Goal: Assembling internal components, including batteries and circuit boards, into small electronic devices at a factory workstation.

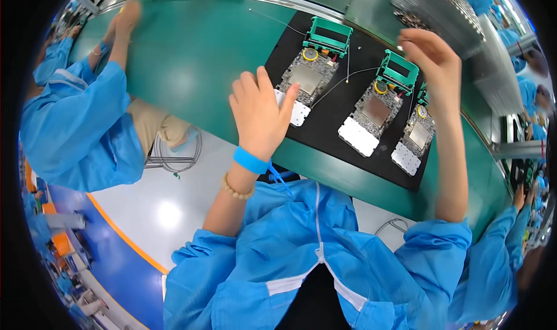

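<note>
Three circuit boards lie side by side on a black mat [328,120]: a left board [306,79], a middle board [374,111] and a right board [418,135]. Their green frames point away from the person, probably so that every board faces alike within reach; the mat likely cushions them from the green surface [191,51]. The left hand [259,116] is over the left board's pale end, fingers loosely spread and gripping nothing visible; whether it touches cannot be told. The right hand [436,57] is raised beside the middle board's frame, fingers bent; whether they pinch anything is unclear. A blue wristband [250,160] with a cord circles the left wrist, perhaps against static. Farther right stand stacked trays [500,69].
</note>
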A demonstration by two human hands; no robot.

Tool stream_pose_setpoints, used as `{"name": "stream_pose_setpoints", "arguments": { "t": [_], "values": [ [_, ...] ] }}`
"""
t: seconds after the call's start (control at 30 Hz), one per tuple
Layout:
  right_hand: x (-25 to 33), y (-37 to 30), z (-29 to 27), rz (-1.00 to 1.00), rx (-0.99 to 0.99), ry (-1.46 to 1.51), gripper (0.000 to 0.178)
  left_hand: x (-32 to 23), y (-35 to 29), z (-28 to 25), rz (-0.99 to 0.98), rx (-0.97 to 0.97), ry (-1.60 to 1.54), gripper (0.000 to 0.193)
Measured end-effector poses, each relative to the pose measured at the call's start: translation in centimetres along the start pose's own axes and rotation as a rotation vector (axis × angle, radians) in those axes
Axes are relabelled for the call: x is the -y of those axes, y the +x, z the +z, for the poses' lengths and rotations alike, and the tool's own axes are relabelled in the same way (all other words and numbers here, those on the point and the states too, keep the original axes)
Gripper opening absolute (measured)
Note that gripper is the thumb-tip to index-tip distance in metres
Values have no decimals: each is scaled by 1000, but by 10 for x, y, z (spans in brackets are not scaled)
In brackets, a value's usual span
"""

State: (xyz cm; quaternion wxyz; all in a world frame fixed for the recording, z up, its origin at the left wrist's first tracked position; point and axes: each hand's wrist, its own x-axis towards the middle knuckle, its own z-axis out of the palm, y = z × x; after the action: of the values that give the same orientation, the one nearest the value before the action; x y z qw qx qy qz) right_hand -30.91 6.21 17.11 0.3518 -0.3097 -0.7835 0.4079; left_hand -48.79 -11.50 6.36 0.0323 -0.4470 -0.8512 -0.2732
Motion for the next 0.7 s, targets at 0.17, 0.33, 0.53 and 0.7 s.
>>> {"name": "stream_pose_setpoints", "arguments": {
  "t": [0.17, 0.33, 0.53, 0.7],
  "values": [
    [-16, 9, 40, 23, 67, 232, 21, 0, 33, 9, 212, -70, 8, 53],
    [-22, 18, 56, -6, 113, 230, 21, 1, 69, 18, 185, 174, -197, 48],
    [-47, 35, 80, -185, 160, 90, 17, 7, 90, 26, 100, 325, -594, 48],
    [-49, 31, 89, -167, 132, -2, 15, 0, 88, 37, -20, 275, -925, 46]
  ]
}}
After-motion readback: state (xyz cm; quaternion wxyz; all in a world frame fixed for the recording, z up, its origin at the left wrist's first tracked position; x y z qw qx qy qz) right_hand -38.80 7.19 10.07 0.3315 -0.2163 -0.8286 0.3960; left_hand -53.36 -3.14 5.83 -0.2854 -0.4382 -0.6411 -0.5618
